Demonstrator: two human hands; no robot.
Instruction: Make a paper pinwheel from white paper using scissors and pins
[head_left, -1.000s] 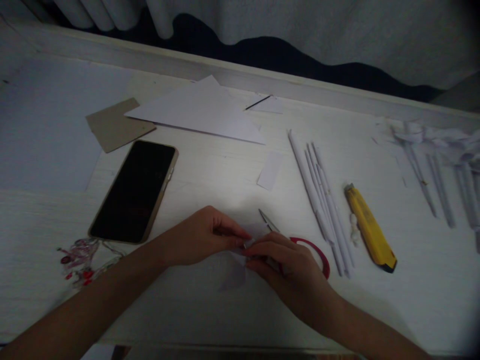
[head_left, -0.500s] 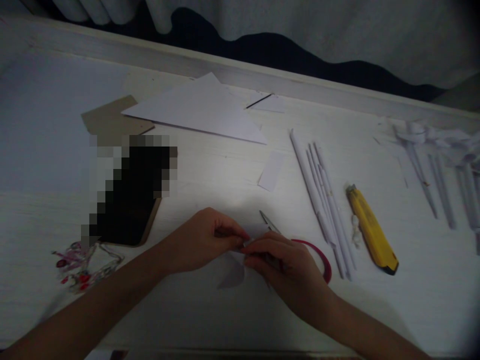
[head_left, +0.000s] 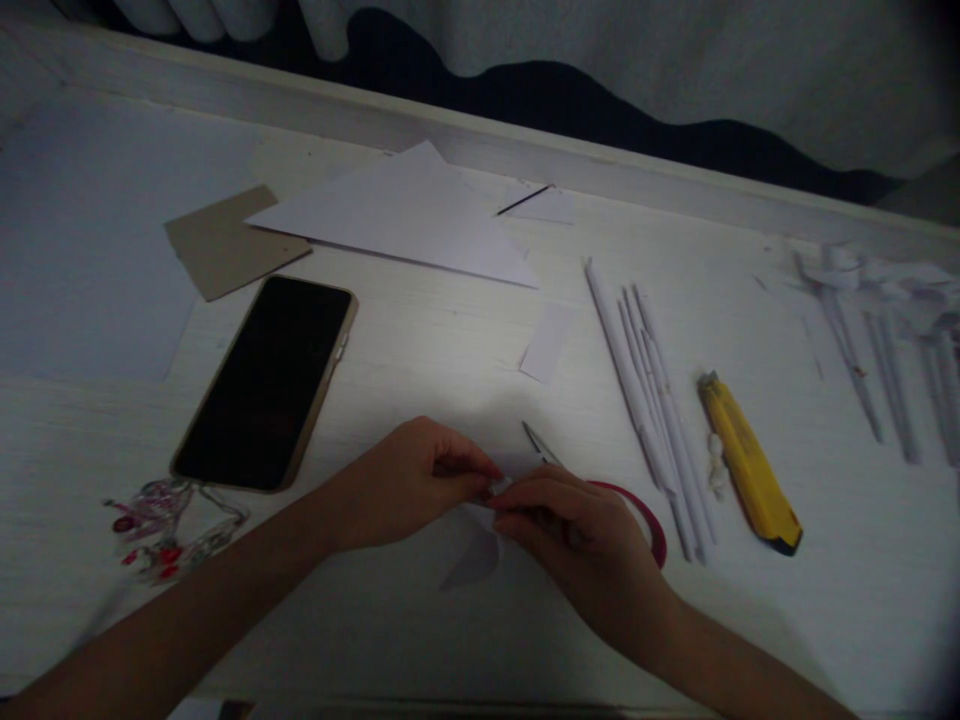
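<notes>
My left hand (head_left: 409, 480) and my right hand (head_left: 577, 535) meet at the near middle of the white table (head_left: 450, 360). Both pinch a small piece of white paper (head_left: 474, 555) between their fingertips; its loose end hangs just below them. Red-handled scissors (head_left: 600, 490) lie under and behind my right hand, their blade tips pointing away from me. My fingers are closed on the paper, and the part they grip is hidden.
A black phone (head_left: 266, 380) lies to the left, a beaded trinket (head_left: 161, 525) near it. Brown card (head_left: 225, 240) and a white sheet (head_left: 405, 215) sit farther back. Rolled paper sticks (head_left: 652, 400) and a yellow utility knife (head_left: 750, 465) lie right; more rolls (head_left: 885, 330) far right.
Both hands stay together on the paper. The loose paper end below them has shifted slightly. The view has drifted a little.
</notes>
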